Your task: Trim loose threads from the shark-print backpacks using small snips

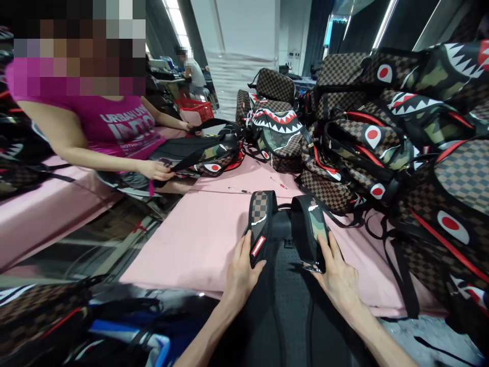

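A black backpack (286,285) lies back-side up on the pink table (198,239) in front of me, its two padded shoulder straps pointing away. My left hand (240,270) pinches the lower end of the left strap (260,214), which has a checkered patch and a red label. My right hand (338,275) grips the lower end of the right strap (309,224), camouflage-patterned, near its metal buckle.
A large heap of checkered and camouflage shark-mouth backpacks (401,137) fills the right and far side of the table. Across on the left, a person in a pink shirt (122,127) handles another backpack (206,153). Two pens (240,190) lie on the table. More bags (46,316) sit low left.
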`<state>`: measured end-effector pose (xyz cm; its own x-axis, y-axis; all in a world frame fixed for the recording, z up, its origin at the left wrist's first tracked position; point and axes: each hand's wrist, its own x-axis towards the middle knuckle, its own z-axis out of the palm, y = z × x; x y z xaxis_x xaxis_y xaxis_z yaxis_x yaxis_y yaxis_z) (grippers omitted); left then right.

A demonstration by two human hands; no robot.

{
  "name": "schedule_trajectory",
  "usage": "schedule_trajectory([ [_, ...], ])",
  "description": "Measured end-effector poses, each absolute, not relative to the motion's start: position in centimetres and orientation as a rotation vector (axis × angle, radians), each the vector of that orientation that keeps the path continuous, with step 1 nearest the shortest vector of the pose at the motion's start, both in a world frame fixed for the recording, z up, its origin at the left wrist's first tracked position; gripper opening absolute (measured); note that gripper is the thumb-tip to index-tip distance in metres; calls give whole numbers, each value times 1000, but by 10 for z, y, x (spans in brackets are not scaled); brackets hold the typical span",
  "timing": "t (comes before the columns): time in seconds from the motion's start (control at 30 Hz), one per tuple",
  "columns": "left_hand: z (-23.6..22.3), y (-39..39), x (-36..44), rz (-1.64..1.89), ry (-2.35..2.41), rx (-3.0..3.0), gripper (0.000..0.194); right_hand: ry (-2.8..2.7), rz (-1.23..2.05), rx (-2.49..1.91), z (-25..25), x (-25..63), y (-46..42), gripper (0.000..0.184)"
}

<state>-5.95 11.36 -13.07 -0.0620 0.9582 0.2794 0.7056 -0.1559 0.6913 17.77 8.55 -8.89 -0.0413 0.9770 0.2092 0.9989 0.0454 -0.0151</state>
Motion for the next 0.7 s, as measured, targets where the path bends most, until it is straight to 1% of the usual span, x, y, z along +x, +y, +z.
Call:
schedule_trajectory([
  [0.23, -126, 120, -57, 981, 1861, 1976, 74, -2093, -154, -2072, -86, 182, 98, 65],
  [0.37, -101, 145, -51, 852, 2036, 2094, 71, -2043, -4, -2048, -65, 190, 123, 58],
  [0.43, -82, 168, -54, 729, 2137, 2099, 63, -2001, 81, -2088, -53, 201, 143, 53],
  [0.53, -58, 212, -71, 430, 2148, 1896, 46, -1922, 223, -2170, -44, 224, 179, 44],
  [0.6, -48, 243, -85, 298, 2069, 1777, 42, -1882, 318, -2176, -43, 238, 203, 44],
  [0.7, -47, 283, -97, 294, 1956, 1783, 30, -1934, 408, -2078, -43, 247, 239, 52],
])
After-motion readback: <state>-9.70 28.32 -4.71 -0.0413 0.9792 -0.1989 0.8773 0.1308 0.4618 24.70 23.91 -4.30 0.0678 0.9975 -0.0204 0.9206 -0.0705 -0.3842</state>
